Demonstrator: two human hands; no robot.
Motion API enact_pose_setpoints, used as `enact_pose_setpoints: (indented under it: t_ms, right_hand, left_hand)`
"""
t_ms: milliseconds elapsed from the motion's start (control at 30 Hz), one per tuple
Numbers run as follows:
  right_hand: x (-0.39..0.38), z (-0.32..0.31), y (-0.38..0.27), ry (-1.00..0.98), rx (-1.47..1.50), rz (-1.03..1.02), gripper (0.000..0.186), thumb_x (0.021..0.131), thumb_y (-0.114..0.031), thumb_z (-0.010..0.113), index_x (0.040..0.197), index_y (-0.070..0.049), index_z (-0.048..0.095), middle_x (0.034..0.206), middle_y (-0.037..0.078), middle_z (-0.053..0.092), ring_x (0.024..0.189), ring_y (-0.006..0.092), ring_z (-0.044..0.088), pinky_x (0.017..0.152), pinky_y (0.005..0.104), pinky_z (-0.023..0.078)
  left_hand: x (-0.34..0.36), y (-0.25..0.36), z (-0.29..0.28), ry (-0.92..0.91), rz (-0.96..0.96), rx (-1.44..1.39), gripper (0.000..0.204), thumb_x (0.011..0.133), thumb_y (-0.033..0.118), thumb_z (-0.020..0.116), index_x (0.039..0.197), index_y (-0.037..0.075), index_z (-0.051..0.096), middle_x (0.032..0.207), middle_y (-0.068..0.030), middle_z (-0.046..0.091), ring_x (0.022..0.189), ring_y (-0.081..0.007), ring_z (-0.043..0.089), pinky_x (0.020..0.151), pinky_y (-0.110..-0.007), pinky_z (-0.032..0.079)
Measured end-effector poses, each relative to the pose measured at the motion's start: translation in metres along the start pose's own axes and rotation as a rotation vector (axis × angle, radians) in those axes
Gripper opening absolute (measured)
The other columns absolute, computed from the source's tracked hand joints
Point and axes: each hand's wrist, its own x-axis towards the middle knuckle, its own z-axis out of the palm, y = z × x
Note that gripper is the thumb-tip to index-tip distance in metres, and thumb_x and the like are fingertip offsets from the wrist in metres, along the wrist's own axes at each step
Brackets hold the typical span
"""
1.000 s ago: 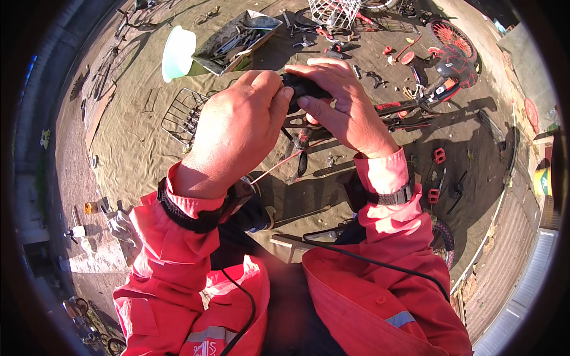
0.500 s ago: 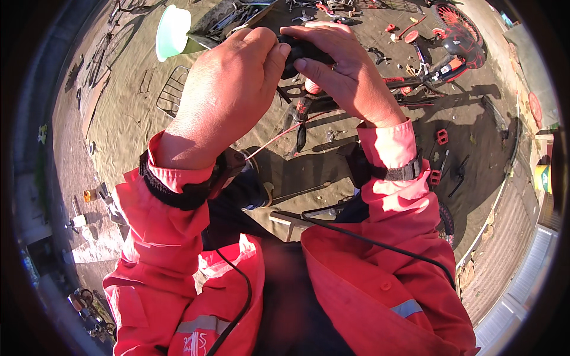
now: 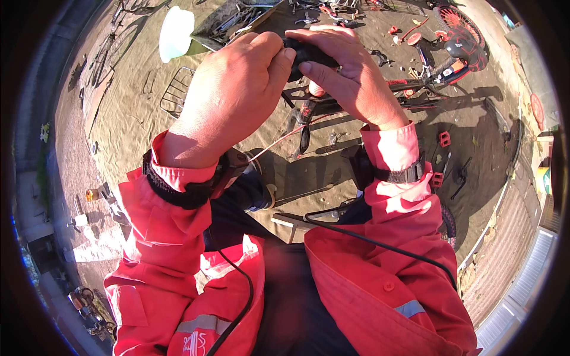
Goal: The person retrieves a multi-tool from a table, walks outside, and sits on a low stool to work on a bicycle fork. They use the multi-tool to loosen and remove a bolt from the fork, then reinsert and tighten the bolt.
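Both hands close round a black, rounded part (image 3: 314, 55) above the front end of a bicycle frame. My left hand (image 3: 237, 95) grips its left side, thumb on top. My right hand (image 3: 350, 74) wraps over its right side, thumb pressed along the near face. Most of the part is hidden by the fingers, so its exact kind cannot be made out. Right below it shows a pinkish-red ribbed piece (image 3: 316, 89). The black and red bicycle frame (image 3: 407, 86) stretches to the right, with a dark saddle (image 3: 464, 50) at its far end. A thin reddish cable (image 3: 278, 144) runs below the hands.
A pale green basin (image 3: 177, 34) stands at the far left beside a tray of tools (image 3: 234, 22). A wire rack (image 3: 177, 92) lies left of my left forearm. Red pedals (image 3: 444, 139), a crank (image 3: 461, 177) and a red-spoked wheel (image 3: 460, 24) are on the right.
The view has shifted slightly, so everything sits a little further right and lower. Both hands keep their hold on the black part, with hardly any change in their grip.
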Motion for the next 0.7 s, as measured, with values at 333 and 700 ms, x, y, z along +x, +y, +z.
enact_pose_setpoints:
  t_ms: [333,700]
  right_hand:
    - [-0.0017,0.0045,0.0018,0.069,0.104,0.061,0.041,0.087,-0.017,0.075,0.127,-0.007,0.070,0.117,0.012,0.070,0.118,0.0310,0.059,0.104,0.0407,0.046]
    - [-0.0008,-0.0012,0.0040,0.028,-0.125,-0.110,0.045,0.096,-0.017,0.070,0.139,-0.005,0.062,0.127,0.012,0.058,0.099,0.0171,0.067,0.078,0.0300,0.059]
  left_hand:
    - [-0.0025,0.0013,-0.0032,-0.037,-0.022,-0.089,0.018,0.098,0.015,0.066,0.108,0.001,0.060,0.086,-0.0160,0.068,0.075,-0.0282,0.068,0.068,-0.037,0.052]
    - [-0.0043,0.0049,-0.0072,-0.084,-0.095,-0.120,0.017,0.100,0.015,0.064,0.108,0.001,0.060,0.086,-0.0144,0.069,0.075,-0.0255,0.068,0.069,-0.036,0.052]
